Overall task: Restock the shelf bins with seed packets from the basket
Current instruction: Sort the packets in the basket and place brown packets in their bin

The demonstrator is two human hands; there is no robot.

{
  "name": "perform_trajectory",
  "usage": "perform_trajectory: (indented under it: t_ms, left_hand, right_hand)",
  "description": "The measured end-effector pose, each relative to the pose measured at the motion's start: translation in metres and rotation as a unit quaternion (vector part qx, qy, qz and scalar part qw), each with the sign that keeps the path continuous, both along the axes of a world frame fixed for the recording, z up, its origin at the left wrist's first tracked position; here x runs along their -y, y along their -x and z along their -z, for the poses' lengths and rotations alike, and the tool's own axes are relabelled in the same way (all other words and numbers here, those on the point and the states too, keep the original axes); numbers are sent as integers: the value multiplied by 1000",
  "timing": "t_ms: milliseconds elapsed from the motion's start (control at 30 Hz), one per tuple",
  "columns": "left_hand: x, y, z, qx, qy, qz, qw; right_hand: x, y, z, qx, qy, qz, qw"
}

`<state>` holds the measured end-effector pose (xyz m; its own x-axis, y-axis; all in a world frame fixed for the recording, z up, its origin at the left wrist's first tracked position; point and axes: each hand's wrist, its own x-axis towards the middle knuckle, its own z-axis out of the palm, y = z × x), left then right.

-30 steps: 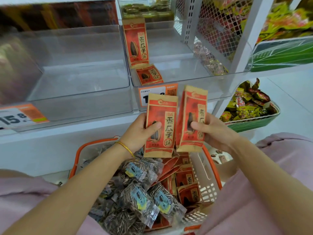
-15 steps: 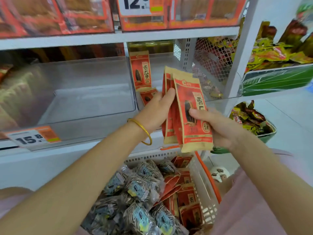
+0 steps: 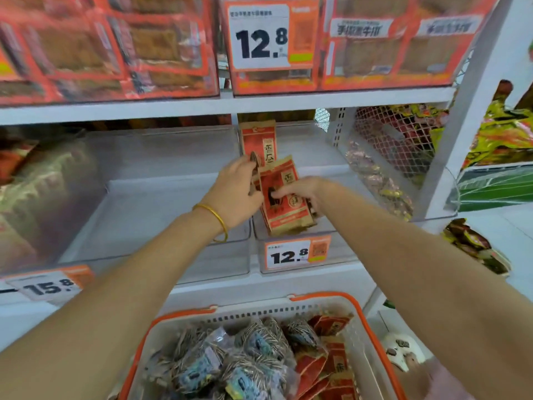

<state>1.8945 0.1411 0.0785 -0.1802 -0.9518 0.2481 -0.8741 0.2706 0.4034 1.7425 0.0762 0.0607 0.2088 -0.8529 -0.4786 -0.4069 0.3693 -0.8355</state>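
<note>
Both hands are inside the clear shelf bin (image 3: 340,255) marked 12.8. My right hand (image 3: 302,193) grips a small stack of red seed packets (image 3: 284,197), thumb on the front, tilted against the bin's front wall. My left hand (image 3: 235,194) holds the stack's left edge. Another red packet (image 3: 261,142) stands upright at the bin's back left. Below, the white basket (image 3: 372,342) with an orange rim holds clear striped-seed packets (image 3: 230,362) on the left and red packets (image 3: 331,359) on the right.
A clear bin (image 3: 161,203) marked 15.8 sits to the left. The shelf above (image 3: 202,106) carries orange snack boxes and a 12.8 price tag (image 3: 261,36). A white mesh panel (image 3: 395,145) and upright post (image 3: 461,122) bound the right, with yellow snack bags beyond.
Both hands rose from above the basket and carried the red packets forward into the 12.8 bin. The two packets were brought together into one stack.
</note>
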Motion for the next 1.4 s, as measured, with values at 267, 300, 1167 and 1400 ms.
perform_trajectory:
  t_ms: [267, 300, 1167, 1400]
  left_hand:
    - [-6, -5, 0, -3, -4, -18, 1000]
    - [-5, -5, 0, -2, -2, -19, 1000]
    - [-2, -8, 2, 30, 49, -23, 998]
    - [-3, -8, 2, 38, 54, -24, 998]
  right_hand:
    - [13, 1, 24, 16, 38, 0, 999]
    - [13, 3, 24, 20, 33, -4, 999]
    - [48, -30, 42, 12, 229, -5, 973]
    - [52, -37, 46, 24, 211, 50, 976]
